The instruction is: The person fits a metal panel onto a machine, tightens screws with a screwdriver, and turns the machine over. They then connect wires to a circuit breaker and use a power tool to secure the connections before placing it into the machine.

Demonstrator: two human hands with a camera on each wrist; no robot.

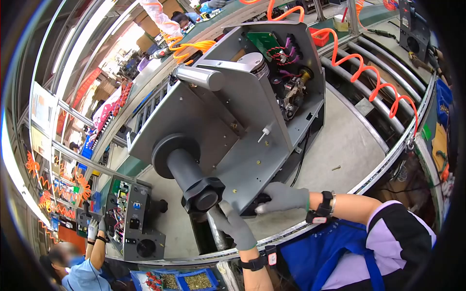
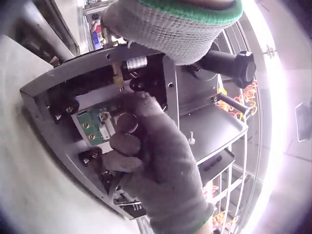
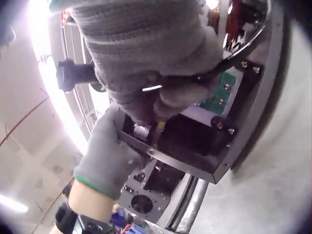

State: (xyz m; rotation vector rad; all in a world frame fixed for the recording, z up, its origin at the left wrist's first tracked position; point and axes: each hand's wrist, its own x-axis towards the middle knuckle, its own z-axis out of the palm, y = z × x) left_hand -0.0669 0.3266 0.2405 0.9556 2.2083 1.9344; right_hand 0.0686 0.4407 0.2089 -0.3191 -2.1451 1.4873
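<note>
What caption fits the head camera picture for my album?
Gloved left hand and right hand hold the near edge of a tilted grey machine chassis.

Orange coiled hose (image 1: 361,68), 1 o'clock, above roller track (image 1: 354,97). Red basket (image 1: 319,38), 12 o'clock. Loose screw (image 1: 336,168) on grey bench top (image 1: 349,140), 3 o'clock. Second grey machine (image 1: 131,218), 8 o'clock, coworker (image 1: 82,276) beside it. Blue bins (image 1: 187,280) of screws, 6 o'clock.

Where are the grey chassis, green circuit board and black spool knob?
grey chassis (image 1: 208,121), head view, flat side plate.
green circuit board (image 2: 91,130), left wrist view, board face.
black spool knob (image 1: 204,194), head view, end face.
</note>
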